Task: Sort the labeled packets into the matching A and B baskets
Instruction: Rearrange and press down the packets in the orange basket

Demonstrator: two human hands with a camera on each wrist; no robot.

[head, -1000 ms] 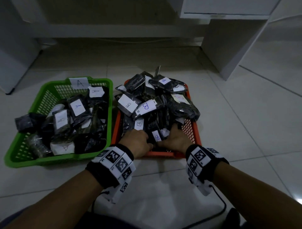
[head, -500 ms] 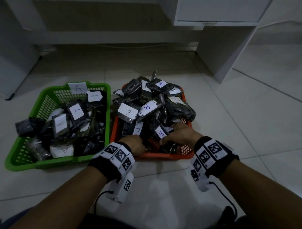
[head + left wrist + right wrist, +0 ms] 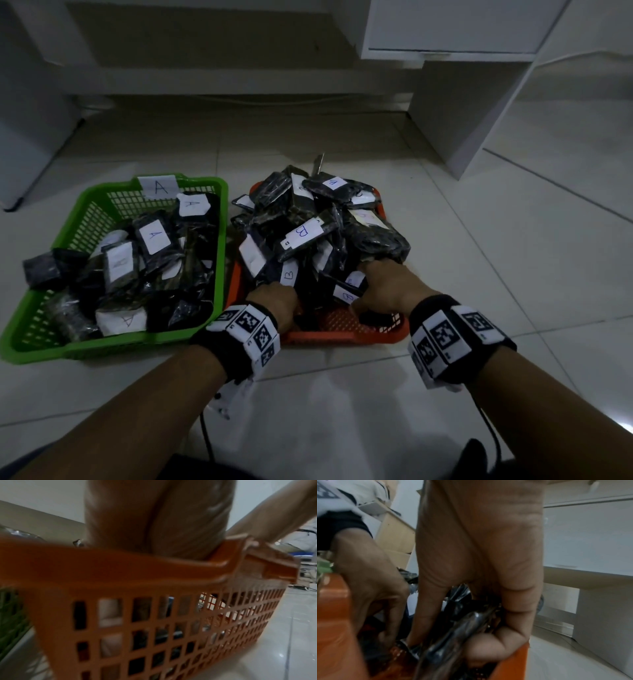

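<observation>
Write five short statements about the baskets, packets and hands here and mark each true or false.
1. The green basket bears a paper marked A on its far rim. True.
2. The orange basket stands to the left of the green one. False: it stands to its right.
3. Both hands are in the green basket. False: the left hand and the right hand both reach into the pile of packets in the orange basket.
4. The packets in the orange basket are heaped above its rim. True.
5. The readable labels in the orange basket say A. False: those that can be read say B.
</observation>
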